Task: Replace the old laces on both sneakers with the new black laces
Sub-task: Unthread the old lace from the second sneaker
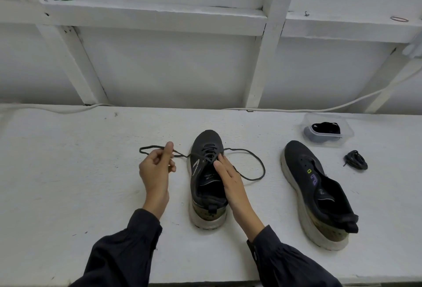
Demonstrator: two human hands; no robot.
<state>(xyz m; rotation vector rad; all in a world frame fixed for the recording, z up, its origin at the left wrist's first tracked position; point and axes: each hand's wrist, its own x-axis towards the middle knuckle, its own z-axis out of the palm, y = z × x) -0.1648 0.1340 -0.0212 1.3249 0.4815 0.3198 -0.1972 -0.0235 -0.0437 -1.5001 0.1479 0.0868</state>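
The left hand (155,168) pinches one end of the lace (251,153) between thumb and curled fingers. The right hand (228,177) rests with straight fingers on the laced sneaker (206,140) between both hands. Right of the right hand lie an unlaced sneaker (296,156), a coiled lace (356,160) and a plastic box (342,124).

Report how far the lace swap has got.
Done: the sneaker on the right has bare eyelets. In hand: left hand pinches the lace of the centre sneaker, right hand resting on it; old or new, unclear. Left: lacing the bare sneaker; black laces sit in the tub.
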